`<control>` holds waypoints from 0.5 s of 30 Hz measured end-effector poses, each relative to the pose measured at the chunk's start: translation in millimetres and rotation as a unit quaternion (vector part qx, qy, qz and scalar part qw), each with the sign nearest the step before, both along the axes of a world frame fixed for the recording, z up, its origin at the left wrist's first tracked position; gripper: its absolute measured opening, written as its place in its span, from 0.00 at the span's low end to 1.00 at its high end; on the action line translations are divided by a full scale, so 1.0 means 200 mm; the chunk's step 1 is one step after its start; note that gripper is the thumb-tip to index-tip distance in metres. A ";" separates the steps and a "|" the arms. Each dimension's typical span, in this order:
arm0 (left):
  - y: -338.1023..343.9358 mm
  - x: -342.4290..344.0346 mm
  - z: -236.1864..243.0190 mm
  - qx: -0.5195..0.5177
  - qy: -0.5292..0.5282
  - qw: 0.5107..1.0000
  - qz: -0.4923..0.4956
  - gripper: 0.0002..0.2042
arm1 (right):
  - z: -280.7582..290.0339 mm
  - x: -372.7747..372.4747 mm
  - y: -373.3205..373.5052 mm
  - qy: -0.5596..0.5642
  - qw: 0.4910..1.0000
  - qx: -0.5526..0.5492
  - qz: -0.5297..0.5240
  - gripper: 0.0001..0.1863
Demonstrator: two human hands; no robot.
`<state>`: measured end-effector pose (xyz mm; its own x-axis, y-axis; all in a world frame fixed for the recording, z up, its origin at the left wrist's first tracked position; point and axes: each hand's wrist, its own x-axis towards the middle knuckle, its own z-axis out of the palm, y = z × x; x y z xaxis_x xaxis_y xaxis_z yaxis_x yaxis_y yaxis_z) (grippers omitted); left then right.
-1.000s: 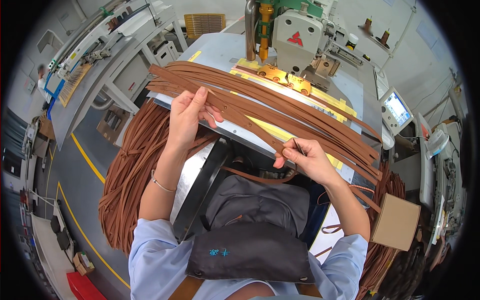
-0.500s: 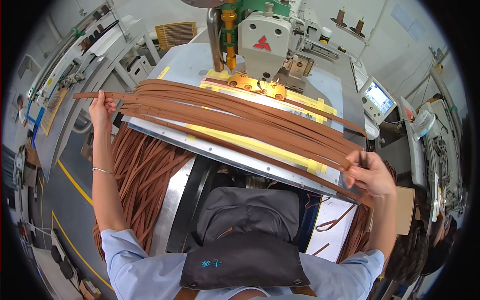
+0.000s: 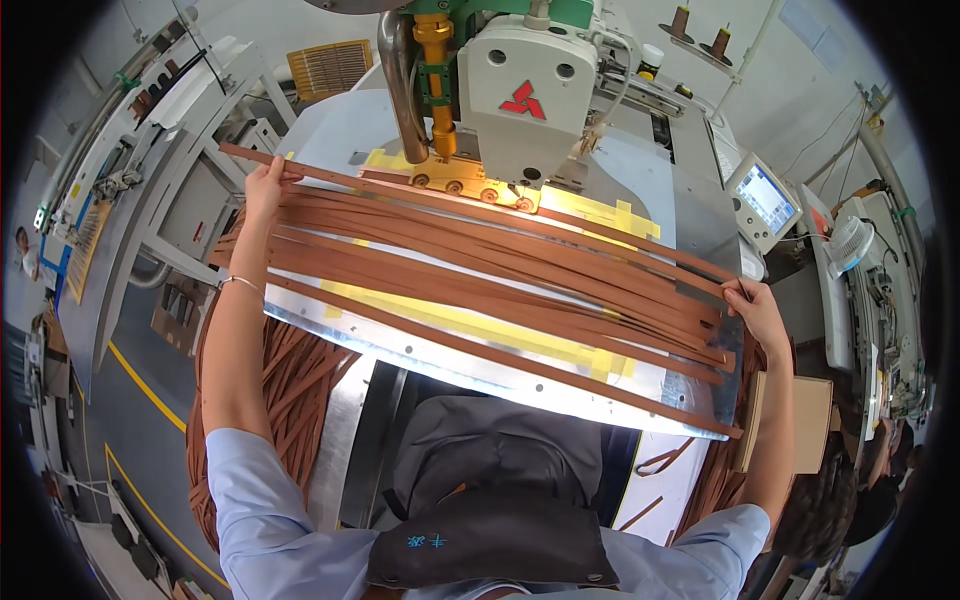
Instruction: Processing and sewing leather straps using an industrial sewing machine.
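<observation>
My left hand (image 3: 268, 188) pinches a long brown strap (image 3: 350, 182) near its left end, which sticks out past my fingers. Toward the right end of this strap, my right hand (image 3: 755, 308) is closed on it with thumb and fingers, so it stretches between both hands. Below it, a loose layer of similar brown straps (image 3: 500, 275) lies across the machine's work plate. One separate strap (image 3: 480, 350) runs along the plate's front edge. Just beyond the held strap sits a golden clamp plate (image 3: 470, 185) with round fittings, under the sewing machine head (image 3: 525, 85).
A thick bunch of brown straps (image 3: 290, 380) hangs off the plate's left side. A control screen (image 3: 768, 200) stands at the right, above a cardboard box (image 3: 800, 425). Yellow tape (image 3: 450, 310) marks the work plate. Thread spools (image 3: 680, 22) stand at the back.
My left hand has moved right and slightly up with a strap. My right hand has let go of the bundle's right ends, moved up and taken this strap's right part.
</observation>
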<state>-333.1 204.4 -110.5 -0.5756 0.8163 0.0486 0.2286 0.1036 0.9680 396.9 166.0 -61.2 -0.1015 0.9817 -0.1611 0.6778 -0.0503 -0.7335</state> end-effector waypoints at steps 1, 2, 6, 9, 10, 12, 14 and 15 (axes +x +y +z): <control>0.02 0.04 0.00 0.010 -0.010 1.000 0.003 0.15 | -0.03 -0.01 0.02 0.012 1.000 -0.001 -0.009 0.07; 0.05 0.03 -0.02 0.007 -0.010 1.000 0.003 0.15 | -0.05 -0.02 0.04 0.023 1.000 -0.003 -0.019 0.07; 0.11 -0.06 -0.09 0.010 0.038 0.999 0.017 0.17 | -0.12 -0.04 0.10 0.028 0.999 -0.016 -0.002 0.07; 0.08 -0.06 -0.04 -0.037 0.140 0.989 -0.002 0.18 | -0.12 -0.08 0.09 0.021 1.000 -0.011 -0.013 0.07; 0.06 -0.05 -0.01 -0.085 0.224 0.971 -0.016 0.19 | -0.12 -0.08 0.10 0.003 1.000 0.002 -0.003 0.07; 0.00 -0.09 -0.05 -0.052 0.249 0.964 -0.076 0.21 | -0.09 -0.11 0.09 -0.015 1.000 0.015 0.008 0.07; -0.11 0.04 0.00 -0.071 0.367 0.905 -0.202 0.21 | -0.04 -0.17 0.06 -0.185 0.973 0.128 0.052 0.08; -0.15 0.05 -0.02 -0.062 0.448 0.860 -0.236 0.22 | -0.04 -0.23 0.06 -0.185 0.973 0.127 0.052 0.08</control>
<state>-323.6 173.8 -115.4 0.0442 0.9798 0.1952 0.9225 -0.1150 0.3684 350.2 177.4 -68.5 -0.1838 0.9821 0.0418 0.8895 0.1843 -0.4180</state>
